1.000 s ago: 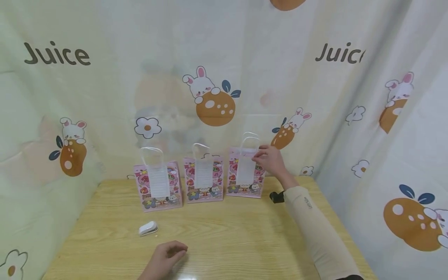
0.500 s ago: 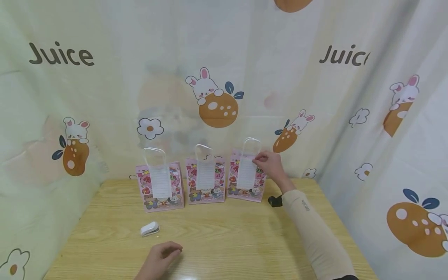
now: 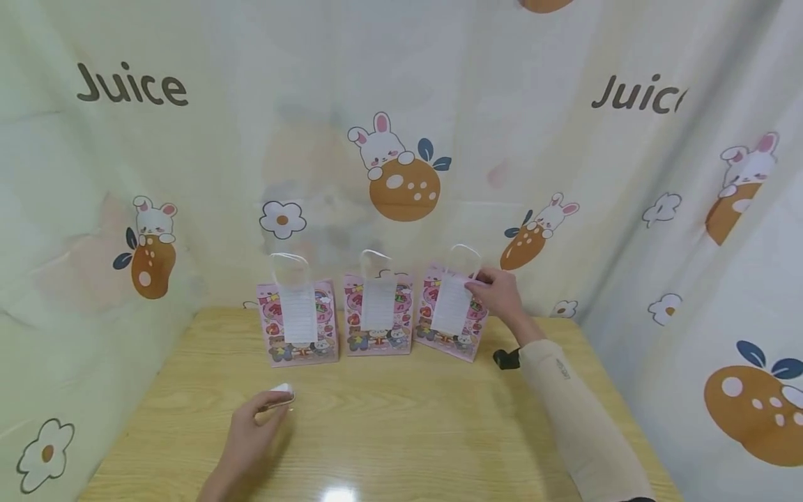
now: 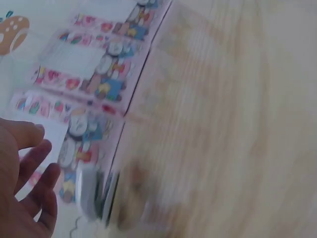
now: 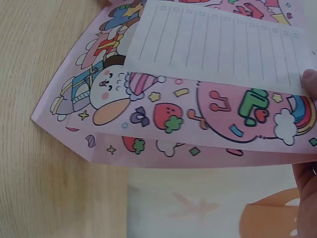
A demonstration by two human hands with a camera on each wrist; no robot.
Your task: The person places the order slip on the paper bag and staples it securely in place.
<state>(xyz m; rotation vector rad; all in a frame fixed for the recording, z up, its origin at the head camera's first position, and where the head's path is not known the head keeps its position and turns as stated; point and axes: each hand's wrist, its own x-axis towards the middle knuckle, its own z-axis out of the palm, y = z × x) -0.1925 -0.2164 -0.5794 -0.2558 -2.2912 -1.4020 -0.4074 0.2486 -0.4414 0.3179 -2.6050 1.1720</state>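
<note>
Three pink cartoon-print paper bags stand in a row at the back of the table, each with white handles and a lined white paper on its front. My right hand point(image 3: 500, 293) pinches the upper right edge of the rightmost bag point(image 3: 477, 322); in the right wrist view the thumb point(image 5: 310, 83) presses its lined paper point(image 5: 213, 47), with fingers behind the bag. That bag tilts. My left hand point(image 3: 249, 425) is at a small white stapler-like object point(image 3: 284, 389), partly covering it in the head view. In the left wrist view its fingers are spread beside that blurred object point(image 4: 88, 192).
The left bag point(image 3: 326, 338) and middle bag point(image 3: 354, 314) stand upright beside the held one. A small black object point(image 3: 507, 359) lies near my right forearm. A printed curtain point(image 3: 339, 167) hangs behind the wooden table point(image 3: 389, 425).
My left hand has moved forward and left to the white stapler-like object. The right hand keeps hold of the rightmost bag, which has tilted to the right. The head view has shifted slightly.
</note>
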